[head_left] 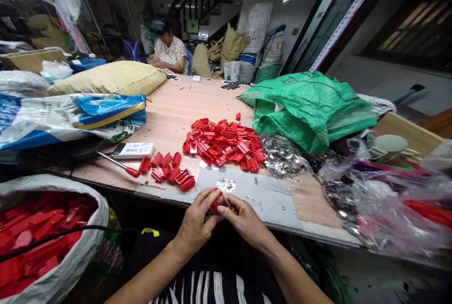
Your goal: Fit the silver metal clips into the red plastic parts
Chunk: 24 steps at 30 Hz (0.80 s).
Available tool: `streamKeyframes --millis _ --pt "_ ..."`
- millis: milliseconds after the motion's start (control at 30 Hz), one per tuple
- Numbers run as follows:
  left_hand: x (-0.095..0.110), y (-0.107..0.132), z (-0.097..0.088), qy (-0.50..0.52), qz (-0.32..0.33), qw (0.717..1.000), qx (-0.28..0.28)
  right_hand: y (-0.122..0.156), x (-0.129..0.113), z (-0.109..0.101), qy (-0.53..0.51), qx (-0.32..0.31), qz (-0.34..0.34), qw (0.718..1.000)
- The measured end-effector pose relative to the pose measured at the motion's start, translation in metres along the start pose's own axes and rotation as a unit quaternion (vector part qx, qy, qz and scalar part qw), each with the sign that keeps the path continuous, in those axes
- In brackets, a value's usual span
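Note:
My left hand (199, 217) is closed on a small red plastic part (216, 201) at the table's front edge. Beside it, my right hand (245, 221) pinches a thin, partly hidden object with a yellowish end (232, 209), held against the red part; its kind I cannot make out. Just beyond my hands, a small heap of shiny metal pieces (226, 184) lies on a grey sheet (271, 195). Farther back is a large pile of red plastic parts (226, 141), with a smaller group of red parts (167, 168) to its left.
An open sack of red parts (100, 221) stands at my left. A red-handled tool (132, 172) and a white box (134, 150) lie on the table's left. To the right are a green sack (307, 106) and bagged metal pieces (284, 155). A person (170, 52) sits across the table.

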<state>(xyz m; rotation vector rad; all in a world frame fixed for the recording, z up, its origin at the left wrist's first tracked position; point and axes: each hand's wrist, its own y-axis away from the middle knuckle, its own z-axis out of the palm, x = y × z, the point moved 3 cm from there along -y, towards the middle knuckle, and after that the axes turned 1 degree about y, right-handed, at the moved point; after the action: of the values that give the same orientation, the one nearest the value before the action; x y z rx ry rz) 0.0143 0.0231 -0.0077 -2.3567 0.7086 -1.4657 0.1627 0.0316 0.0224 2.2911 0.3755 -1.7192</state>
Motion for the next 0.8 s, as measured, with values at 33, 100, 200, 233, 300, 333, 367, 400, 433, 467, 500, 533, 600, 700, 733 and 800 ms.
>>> streamKeyframes --millis 33,100,200,233,300,333,367,400,433,467,500,533,600,700,733,800 --pt "0.002 0.001 0.003 0.016 0.004 1.0 -0.006 0.005 -0.002 0.006 -0.022 -0.001 0.001 1.0" --pt "0.004 0.003 0.006 0.052 0.004 0.999 -0.009 0.013 -0.003 0.01 -0.055 -0.013 0.004 0.998" --pt "0.002 0.005 0.008 0.112 -0.043 0.993 -0.011 0.019 0.004 0.002 -0.098 -0.061 0.05 0.992" --pt "0.0 0.005 0.008 0.136 -0.073 0.988 -0.008 0.02 0.008 -0.006 -0.105 -0.063 0.069 0.99" --pt "-0.004 0.006 0.008 0.186 -0.136 0.973 0.001 0.022 0.018 -0.028 -0.081 -0.003 0.089 0.993" --pt "-0.006 0.007 0.008 0.211 -0.164 0.964 0.003 0.022 0.024 -0.042 -0.039 0.055 0.085 0.994" --pt "-0.007 0.007 0.009 0.234 -0.187 0.954 0.002 0.023 0.028 -0.055 0.024 0.128 0.075 0.989" --pt "-0.007 0.007 0.01 0.254 -0.204 0.945 0.001 0.025 0.032 -0.067 0.097 0.189 0.066 0.975" --pt "-0.007 0.007 0.01 0.271 -0.216 0.938 0.001 0.026 0.036 -0.075 0.167 0.229 0.064 0.957" --pt "-0.006 0.007 0.011 0.285 -0.223 0.932 0.003 0.027 0.039 -0.08 0.224 0.247 0.065 0.941" --pt "-0.006 0.006 0.011 0.297 -0.227 0.928 0.007 0.028 0.041 -0.083 0.269 0.247 0.07 0.928" --pt "-0.004 0.006 0.011 0.306 -0.23 0.924 0.012 0.028 0.044 -0.083 0.303 0.237 0.076 0.92" --pt "-0.003 0.004 0.012 0.317 -0.237 0.918 0.018 0.028 0.046 -0.081 0.35 0.213 0.081 0.908" --pt "-0.001 0.003 0.01 0.314 -0.238 0.919 0.018 0.026 0.047 -0.078 0.397 0.203 0.08 0.892" --pt "-0.001 0.003 0.009 0.304 -0.232 0.924 0.019 0.026 0.047 -0.077 0.402 0.203 0.076 0.89" --pt "-0.001 0.002 0.005 0.263 -0.212 0.941 0.02 0.025 0.045 -0.077 0.394 0.207 0.067 0.893"
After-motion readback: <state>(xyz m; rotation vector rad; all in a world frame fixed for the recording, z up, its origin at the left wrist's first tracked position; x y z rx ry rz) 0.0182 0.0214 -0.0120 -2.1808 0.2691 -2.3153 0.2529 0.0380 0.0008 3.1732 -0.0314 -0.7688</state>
